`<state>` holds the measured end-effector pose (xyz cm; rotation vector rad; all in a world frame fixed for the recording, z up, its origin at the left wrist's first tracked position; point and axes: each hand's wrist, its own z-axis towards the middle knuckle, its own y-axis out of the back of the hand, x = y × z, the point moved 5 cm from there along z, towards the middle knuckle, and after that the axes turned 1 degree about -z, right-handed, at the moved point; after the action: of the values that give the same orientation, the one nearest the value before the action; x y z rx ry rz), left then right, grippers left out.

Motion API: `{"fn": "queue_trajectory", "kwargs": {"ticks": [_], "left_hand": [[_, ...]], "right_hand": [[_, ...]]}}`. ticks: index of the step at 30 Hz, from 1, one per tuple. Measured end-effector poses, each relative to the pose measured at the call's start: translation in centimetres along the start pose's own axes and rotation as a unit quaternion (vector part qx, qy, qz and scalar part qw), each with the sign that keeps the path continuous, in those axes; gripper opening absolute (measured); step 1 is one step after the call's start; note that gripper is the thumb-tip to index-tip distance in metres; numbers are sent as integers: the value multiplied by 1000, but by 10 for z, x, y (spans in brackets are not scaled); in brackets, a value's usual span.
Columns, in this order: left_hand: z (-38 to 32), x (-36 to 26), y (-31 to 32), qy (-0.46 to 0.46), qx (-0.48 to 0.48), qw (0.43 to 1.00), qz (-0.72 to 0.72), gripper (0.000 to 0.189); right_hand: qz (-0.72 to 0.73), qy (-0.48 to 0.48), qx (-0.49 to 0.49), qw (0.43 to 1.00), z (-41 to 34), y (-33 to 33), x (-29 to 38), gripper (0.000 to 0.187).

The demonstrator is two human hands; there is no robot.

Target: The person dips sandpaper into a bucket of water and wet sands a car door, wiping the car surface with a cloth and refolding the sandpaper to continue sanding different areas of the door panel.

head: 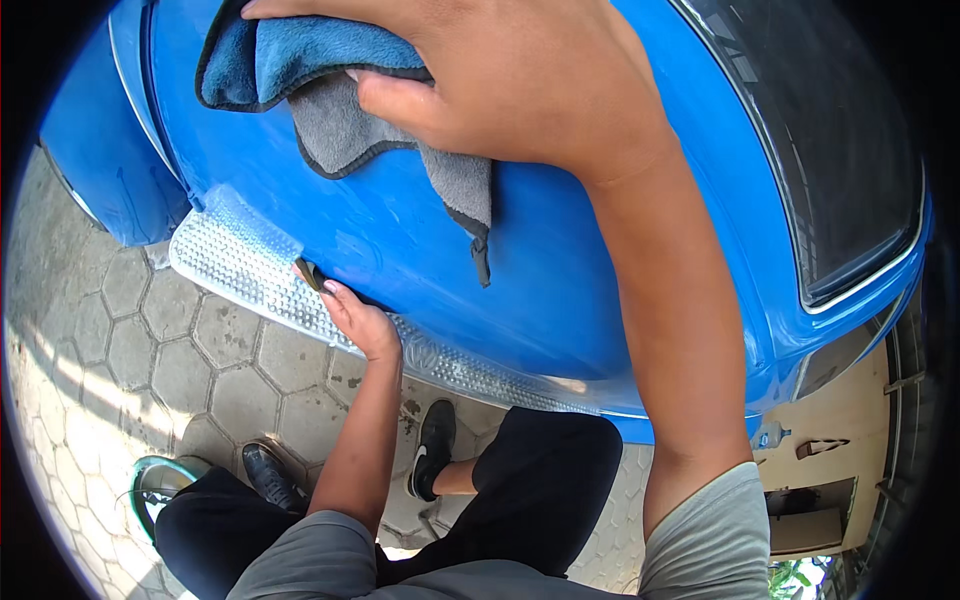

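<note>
My right hand [517, 82] holds a blue and grey microfiber towel [330, 52] with dark edging against the upper blue car body panel [480, 240]. One grey corner of the towel [469, 184] hangs down the panel, ending in a dark tag. Lower down, my left hand [361, 319] grips a small dark flat object [310, 275], whose kind I cannot tell. That hand is beside the panel's lower edge, above a studded metal running board [262, 277]. Part of the right hand's fingers is cut off by the top of the view.
A blue fender [105, 142] lies to the left, a dark car window [832, 150] to the right. Hexagonal paving [244, 405] is underfoot. By my leg stands a green-rimmed bucket [142, 480]. A plastic bottle [770, 435] is visible beyond the car.
</note>
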<state>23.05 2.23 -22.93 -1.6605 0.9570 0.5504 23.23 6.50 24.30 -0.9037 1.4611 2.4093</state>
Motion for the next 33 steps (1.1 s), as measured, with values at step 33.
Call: {"fn": "queue_trajectory", "kwargs": {"ticks": [33], "left_hand": [[5,-121,-39,-324,140,921,162,68]], "right_hand": [[-24,-18,107,994,22,4,8,86]]}}
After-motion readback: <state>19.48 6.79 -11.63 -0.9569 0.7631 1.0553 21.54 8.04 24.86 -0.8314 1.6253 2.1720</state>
